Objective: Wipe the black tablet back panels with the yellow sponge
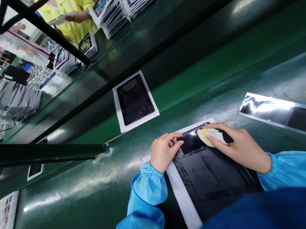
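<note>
A black tablet-like panel [211, 175] lies on a white sheet [182, 200] on the green bench in front of me. My left hand [164, 152] is curled at the panel's upper left edge, its fingertips pressing on the panel. My right hand [240, 146] lies over the panel's top end, its fingers pressing a pale yellowish cloth [208, 136] onto the surface. Both arms wear blue sleeves.
A second black panel on a white sheet [134, 100] rests on the green conveyor [221, 67] beyond. A shiny film strip [289, 116] lies at right. A green frame bar [29, 154] crosses at left. Stacks of panels [110, 13] and a person in yellow [69, 7] are across the line.
</note>
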`<state>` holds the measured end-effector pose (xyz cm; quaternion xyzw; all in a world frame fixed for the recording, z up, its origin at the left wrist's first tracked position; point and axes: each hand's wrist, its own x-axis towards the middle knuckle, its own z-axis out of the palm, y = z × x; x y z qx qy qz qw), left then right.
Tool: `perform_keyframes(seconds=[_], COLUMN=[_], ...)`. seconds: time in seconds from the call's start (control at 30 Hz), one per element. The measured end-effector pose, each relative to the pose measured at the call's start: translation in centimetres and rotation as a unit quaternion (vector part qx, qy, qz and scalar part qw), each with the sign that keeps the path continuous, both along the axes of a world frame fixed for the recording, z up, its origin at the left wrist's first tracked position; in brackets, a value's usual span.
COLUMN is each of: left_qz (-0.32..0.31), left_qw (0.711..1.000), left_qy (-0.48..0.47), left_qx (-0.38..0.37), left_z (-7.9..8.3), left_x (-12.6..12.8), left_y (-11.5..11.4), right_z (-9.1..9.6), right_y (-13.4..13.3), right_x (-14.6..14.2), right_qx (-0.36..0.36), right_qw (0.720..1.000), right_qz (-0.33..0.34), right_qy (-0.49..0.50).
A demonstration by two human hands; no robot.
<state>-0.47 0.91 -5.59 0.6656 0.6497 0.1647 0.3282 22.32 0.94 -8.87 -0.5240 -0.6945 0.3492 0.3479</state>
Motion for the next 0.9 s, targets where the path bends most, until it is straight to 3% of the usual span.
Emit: perform_keyframes(seconds=[0.23, 0.67, 0.77, 0.9], left_qz=[-0.017, -0.039, -0.069, -0.099], left_qw=[0.999, 0.993, 0.982, 0.946], left_qy=[0.035, 0.114, 0.173, 0.285], left_qx=[0.007, 0.010, 0.039, 0.119], left_z=[0.1, 0.4, 0.9, 1.1], left_x=[0.1, 0.6, 0.9, 0.8], left_y=[-0.1, -0.5, -0.6, -1.2], right_z=[-0.3, -0.1, -0.1, 0.0], right_y=[-0.1, 0.1, 0.1, 0.1], right_x=[0.2, 0.1, 0.2, 0.3], right_qx=[-0.032, -0.015, -0.019, -0.017], right_qw=[0.999, 1.000, 1.000, 1.000], right_qz=[-0.002, -0.001, 0.000, 0.004], right_qy=[-0.017, -0.008, -0.008, -0.007])
